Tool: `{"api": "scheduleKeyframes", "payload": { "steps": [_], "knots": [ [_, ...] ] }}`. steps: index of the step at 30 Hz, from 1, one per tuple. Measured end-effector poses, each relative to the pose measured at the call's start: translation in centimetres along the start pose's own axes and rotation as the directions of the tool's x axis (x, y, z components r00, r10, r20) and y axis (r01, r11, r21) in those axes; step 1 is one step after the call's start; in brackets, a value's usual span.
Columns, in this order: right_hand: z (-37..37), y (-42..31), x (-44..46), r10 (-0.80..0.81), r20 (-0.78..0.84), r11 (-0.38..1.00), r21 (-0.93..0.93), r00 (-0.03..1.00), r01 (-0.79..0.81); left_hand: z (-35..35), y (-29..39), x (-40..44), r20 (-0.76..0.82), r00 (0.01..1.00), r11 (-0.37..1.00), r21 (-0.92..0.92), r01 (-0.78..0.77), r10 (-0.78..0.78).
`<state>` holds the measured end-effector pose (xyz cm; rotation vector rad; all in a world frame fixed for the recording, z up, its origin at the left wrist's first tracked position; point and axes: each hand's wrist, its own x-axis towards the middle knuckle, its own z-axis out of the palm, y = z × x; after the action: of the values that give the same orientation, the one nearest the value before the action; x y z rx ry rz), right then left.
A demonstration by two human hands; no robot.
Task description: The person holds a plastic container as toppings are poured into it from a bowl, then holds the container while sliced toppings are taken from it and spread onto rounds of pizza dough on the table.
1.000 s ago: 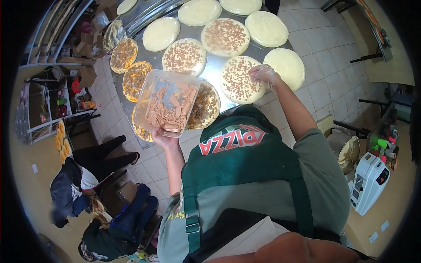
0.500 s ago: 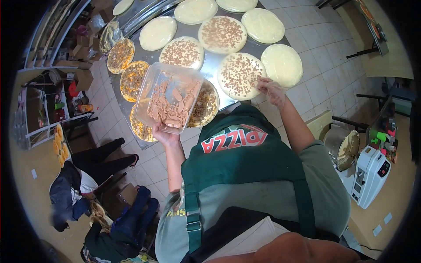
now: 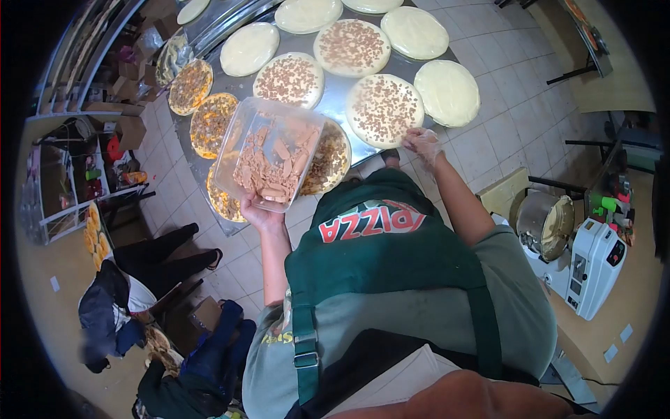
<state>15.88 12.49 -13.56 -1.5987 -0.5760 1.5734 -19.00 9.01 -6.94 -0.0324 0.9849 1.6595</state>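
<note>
My left hand (image 3: 264, 215) grips the near edge of a clear plastic container (image 3: 230, 150), tilted over the table. Inside lie pinkish-brown meat crumbles and larger chunks (image 3: 279, 164). My right hand (image 3: 423, 145), in a thin clear glove, is at the near right edge of a pale round pizza base (image 3: 384, 110) scattered with brown bits. Its fingers are bent together, and what they hold, if anything, is hidden. Two more bases carry the same bits: one behind (image 3: 352, 47) and one to the left (image 3: 288, 80). Partly behind the container is a pizza with darker topping (image 3: 326, 157).
Plain pale bases (image 3: 447, 93) stand along the right and back of the metal table (image 3: 335, 105). Orange-topped pizzas (image 3: 213, 126) line its left side. A mixer bowl (image 3: 544, 223) is at right. Two other people (image 3: 160, 258) are at lower left.
My right hand has drawn slightly back from the base's lower right edge. The container stays in my left hand, nearly unmoved. The whole view has shifted a little.
</note>
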Motion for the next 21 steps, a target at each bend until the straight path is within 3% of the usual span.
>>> {"api": "scheduleKeyframes", "payload": {
  "steps": [3, 5, 6, 7, 8, 9, 10, 11, 17, 21],
  "knots": [
    [0.1, 1.0, 0.4, 0.069, -0.089, 0.987, 0.151, 0.994, -0.055, 0.0, 0.3, -0.2, 0.013, 1.000, 1.000, 0.002, -0.012, 0.012],
    [-2.5, 5.5, 4.7, -0.106, 0.012, 0.990, -0.095, 0.994, 0.107, 0.4, 0.5, -0.5, -0.005, 1.000, 1.000, 0.002, 0.000, 0.000],
    [-3.4, 6.8, 5.9, -0.108, 0.011, 0.990, -0.094, 0.994, 0.109, 0.6, 0.6, -0.7, -0.026, 1.000, 1.000, 0.004, 0.011, -0.011],
    [-4.0, 7.4, 6.6, -0.400, 0.054, 0.842, -0.373, 0.915, 0.390, 0.9, 0.7, -0.9, -0.024, 1.000, 1.000, 0.004, 0.012, -0.012],
    [-4.6, 8.0, 7.3, -0.630, 0.178, 0.544, -0.594, 0.756, 0.592, 1.1, 0.7, -1.0, -0.011, 1.000, 1.000, 0.022, 0.001, 0.000],
    [-3.9, 6.5, 6.1, -0.631, 0.177, 0.543, -0.595, 0.755, 0.593, 1.2, 0.7, -1.1, 0.002, 1.000, 0.999, 0.040, -0.010, 0.010],
    [-1.8, 2.8, 3.2, -0.396, -0.072, 0.886, -0.292, 0.916, 0.360, 1.1, 0.7, -1.0, 0.004, 1.000, 0.999, 0.039, -0.009, 0.009],
    [-0.7, 0.8, 1.5, -0.044, -0.194, 0.991, 0.118, 0.980, 0.068, 0.9, 0.7, -0.9, 0.007, 1.000, 0.999, 0.033, -0.005, 0.005],
    [-4.0, 2.3, 5.3, -0.041, -0.146, 0.995, -0.101, 0.988, 0.026, 0.6, 0.6, -0.8, -0.015, 1.000, 1.000, 0.016, -0.011, 0.011],
    [-4.5, 1.7, 5.5, -0.103, -0.224, 0.994, 0.003, 0.969, 0.106, 0.9, 0.6, -1.2, -0.013, 1.000, 1.000, -0.004, -0.005, 0.005]
  ]
}}
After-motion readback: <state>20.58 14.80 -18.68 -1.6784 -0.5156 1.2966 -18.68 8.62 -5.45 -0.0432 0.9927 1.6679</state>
